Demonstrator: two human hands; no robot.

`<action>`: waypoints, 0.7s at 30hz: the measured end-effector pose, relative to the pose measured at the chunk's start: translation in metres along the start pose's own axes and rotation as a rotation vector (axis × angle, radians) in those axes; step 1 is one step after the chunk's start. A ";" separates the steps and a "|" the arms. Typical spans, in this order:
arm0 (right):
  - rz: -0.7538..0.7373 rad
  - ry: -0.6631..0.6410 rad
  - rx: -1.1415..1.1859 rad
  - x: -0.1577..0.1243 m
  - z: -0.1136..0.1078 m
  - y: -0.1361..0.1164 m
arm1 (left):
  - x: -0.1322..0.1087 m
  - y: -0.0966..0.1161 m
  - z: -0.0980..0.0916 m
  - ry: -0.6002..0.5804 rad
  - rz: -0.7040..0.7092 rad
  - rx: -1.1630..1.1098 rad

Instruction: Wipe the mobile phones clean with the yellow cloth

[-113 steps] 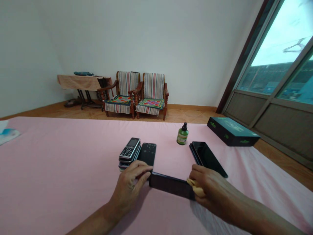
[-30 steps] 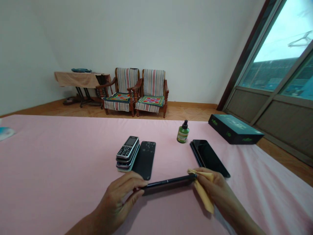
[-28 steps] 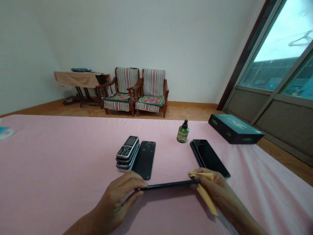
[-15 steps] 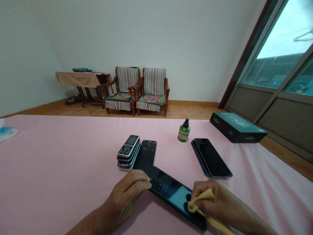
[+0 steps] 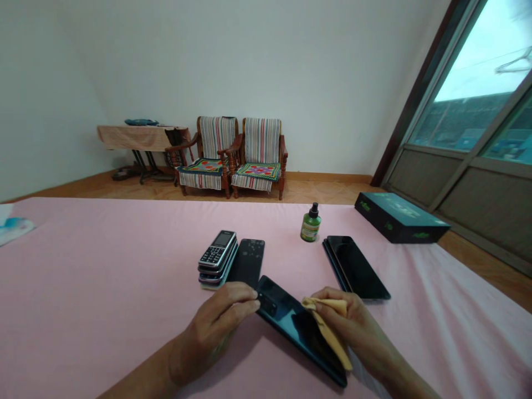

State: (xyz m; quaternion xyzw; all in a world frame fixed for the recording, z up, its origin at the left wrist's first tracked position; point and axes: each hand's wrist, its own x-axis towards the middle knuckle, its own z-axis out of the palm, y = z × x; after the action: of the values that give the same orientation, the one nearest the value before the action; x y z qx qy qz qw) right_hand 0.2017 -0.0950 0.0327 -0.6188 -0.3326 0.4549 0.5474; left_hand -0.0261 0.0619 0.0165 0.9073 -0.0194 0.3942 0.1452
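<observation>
Head view. Dark glossy phone (image 5: 286,320) sits aslant between both hands, camera block facing up, over the pink sheet (image 5: 124,277); can't tell whether its lower edge touches. Left hand (image 5: 216,316) pinches the camera end, thumb against fingers. Right hand (image 5: 353,318) pinches a bunched yellow cloth (image 5: 330,332) at the phone's far long edge, loose tail trailing over the back.

Risks, my judgement: left grip takes one end only, back looks slick; a hard push from the right could twist the phone loose. Camera end is near the flat black phone (image 5: 249,257); a swing might nudge that into the stack of phones (image 5: 216,259), which looks topple-prone. Right knuckles are near the phone pair (image 5: 359,269); a wide stroke could shift it.

Hidden: held phone's underside, black phone's near end, right fingertips inside the cloth. White-and-blue item (image 5: 16,227) cut off at left. Bottle (image 5: 310,226) label too small to read.
</observation>
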 end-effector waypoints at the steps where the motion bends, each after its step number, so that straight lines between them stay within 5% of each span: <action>1: -0.002 0.003 -0.002 0.001 0.002 0.001 | 0.003 0.000 -0.001 0.002 0.008 0.003; 6: 0.005 0.015 0.032 0.004 0.001 0.006 | 0.029 0.001 0.001 0.010 0.061 -0.024; 14: 0.047 0.235 0.157 0.010 -0.015 0.004 | 0.099 -0.017 0.017 -0.182 -0.167 -0.168; 21: -0.003 0.203 0.221 0.010 -0.018 0.009 | 0.112 -0.040 0.044 -0.207 -0.254 -0.264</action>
State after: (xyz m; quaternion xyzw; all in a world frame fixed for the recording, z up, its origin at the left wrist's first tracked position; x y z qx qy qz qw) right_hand 0.2219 -0.0940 0.0217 -0.5972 -0.2242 0.4229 0.6436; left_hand 0.0883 0.0968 0.0582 0.9111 0.0287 0.2716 0.3087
